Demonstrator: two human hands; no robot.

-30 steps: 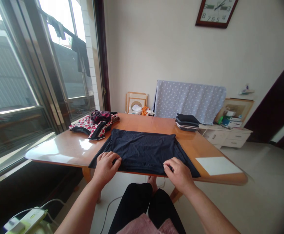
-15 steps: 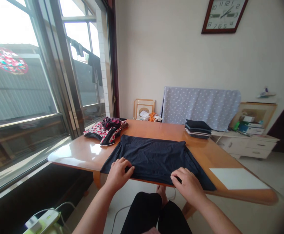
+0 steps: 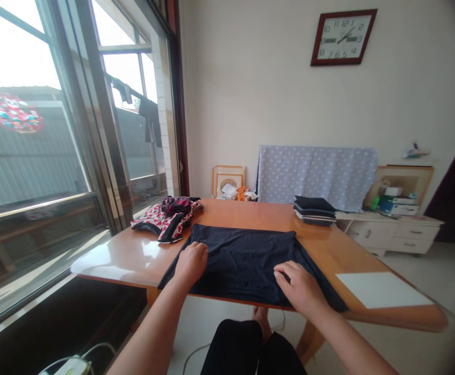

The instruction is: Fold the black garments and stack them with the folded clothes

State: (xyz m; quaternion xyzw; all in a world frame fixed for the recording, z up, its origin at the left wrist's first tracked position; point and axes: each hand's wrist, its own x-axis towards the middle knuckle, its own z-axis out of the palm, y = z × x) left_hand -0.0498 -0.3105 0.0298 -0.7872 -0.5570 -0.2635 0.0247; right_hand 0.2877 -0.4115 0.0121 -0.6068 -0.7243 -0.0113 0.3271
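A dark navy garment (image 3: 246, 258) lies spread flat on the wooden table (image 3: 324, 250), its near edge at the table's front edge. My left hand (image 3: 191, 263) rests on the garment's left part with the fingers curled down onto the cloth. My right hand (image 3: 301, 286) lies on the garment's right near part, fingers bent and pressed on the fabric. Whether either hand grips a fold is hidden by the knuckles.
A red and white patterned pile of clothes (image 3: 167, 216) sits at the table's far left. A stack of folded dark clothes (image 3: 314, 209) stands at the far right. A white sheet (image 3: 383, 289) lies near the right front. Window at left, low cabinet (image 3: 391, 234) at right.
Both hands have slid forward from the garment's near edge onto the cloth. The view has tilted up slightly.
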